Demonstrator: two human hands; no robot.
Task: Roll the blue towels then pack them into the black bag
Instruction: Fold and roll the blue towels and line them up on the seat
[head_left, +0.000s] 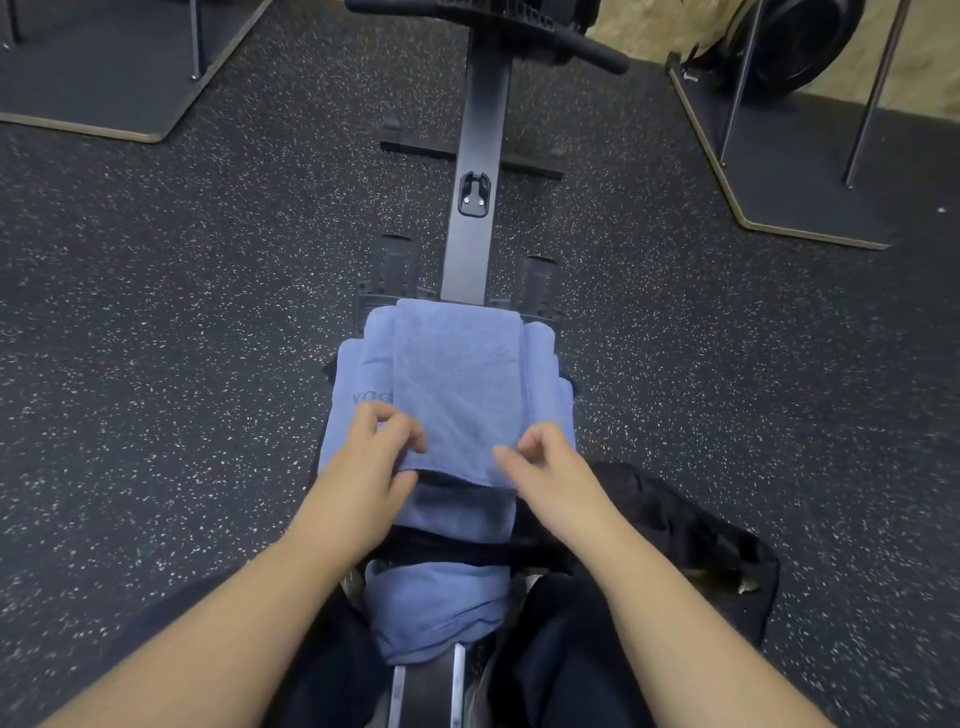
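A narrow folded blue towel (457, 384) lies on top of a stack of blue towels (358, 384) on the seat of a rowing machine. My left hand (382, 452) pinches the top towel's near left corner. My right hand (540, 462) pinches its near right corner, and the near edge is lifted a little. Another blue towel (439, 608) lies bunched on the rail between my knees, under a black strap. The black bag (691, 540) lies crumpled on the floor to the right of the rail, beside my right forearm.
The rowing machine's rail (475, 208) runs away from me to its handle (587, 47) at the top. Speckled rubber floor (156, 338) lies on both sides. Dark platforms with metal posts stand at the far left (104, 78) and far right (810, 171).
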